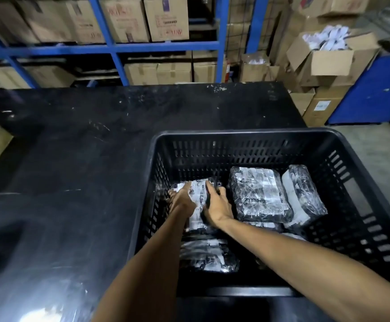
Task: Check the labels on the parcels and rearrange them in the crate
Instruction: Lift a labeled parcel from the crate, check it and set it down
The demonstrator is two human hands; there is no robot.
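A black slotted plastic crate (247,135) stands on the right part of a black table. Inside lie several parcels wrapped in black plastic with white printed labels. Both my hands reach into its far left corner and hold one labelled parcel (199,194): my left hand (181,201) grips its left side, my right hand (217,206) presses on its right side. A large parcel (259,195) lies flat in the middle. Another parcel (303,196) leans on edge to its right. One more parcel (209,255) lies near the front, under my arms.
The black table (84,147) stretches left of the crate and is scuffed. Blue shelving (117,48) with cardboard boxes stands behind it. An open carton (328,59) and stacked boxes sit at the back right, beside a blue panel (380,89).
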